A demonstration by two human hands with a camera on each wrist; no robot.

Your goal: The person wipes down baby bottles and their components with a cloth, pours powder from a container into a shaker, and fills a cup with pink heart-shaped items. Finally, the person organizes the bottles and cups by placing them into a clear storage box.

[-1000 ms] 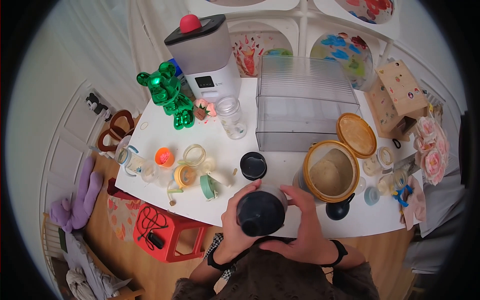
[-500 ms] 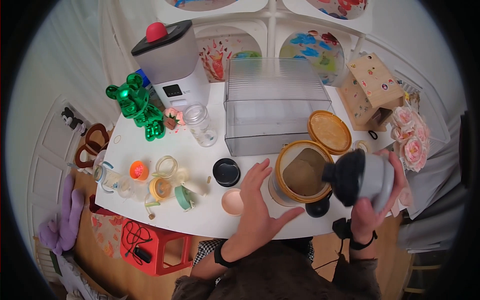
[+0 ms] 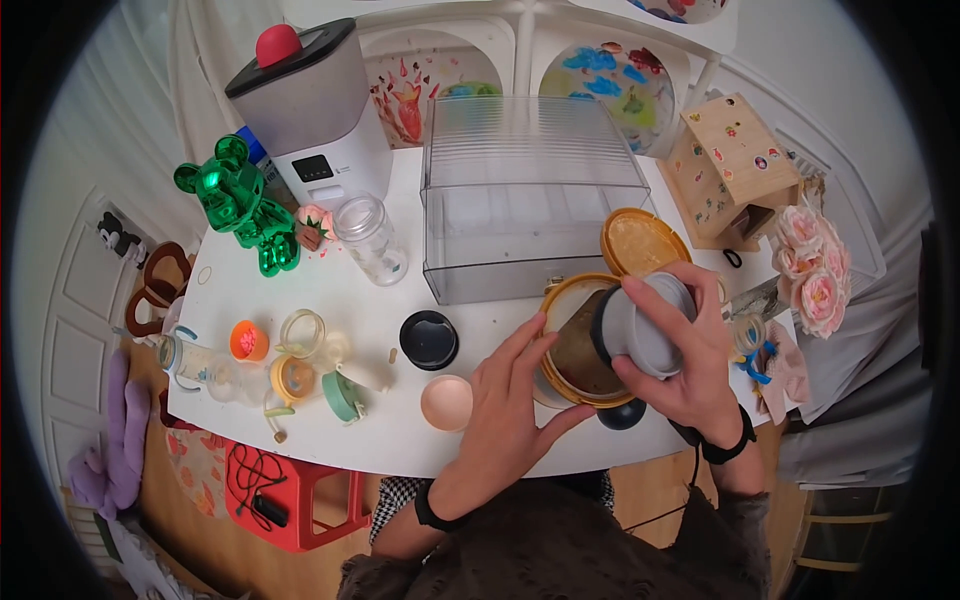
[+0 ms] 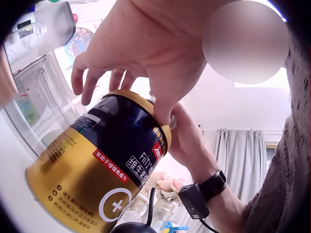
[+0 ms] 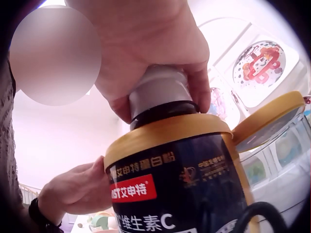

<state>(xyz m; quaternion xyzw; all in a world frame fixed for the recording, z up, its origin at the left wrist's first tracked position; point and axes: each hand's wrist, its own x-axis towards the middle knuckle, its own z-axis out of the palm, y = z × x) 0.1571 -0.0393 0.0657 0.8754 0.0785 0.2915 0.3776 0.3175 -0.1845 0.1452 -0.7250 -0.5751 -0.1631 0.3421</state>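
Observation:
An open gold-rimmed can of brown powder stands on the white table, its dark and gold label clear in the left wrist view. My right hand grips a grey cup, which is tipped sideways with its dark mouth at the can's opening. The right wrist view shows the cup just above the can's rim. My left hand rests against the can's left side with spread fingers reaching the rim. The can's golden lid lies behind it.
A black lid and a pink lid lie left of the can, a clear plastic box behind it. A glass jar, green bear, white machine and baby bottle parts fill the left; a wooden birdhouse stands at the right.
The right hand carried the cup from in front of me out to the right, then back over the can, tipped. The left hand let go of the cup and settled against the can.

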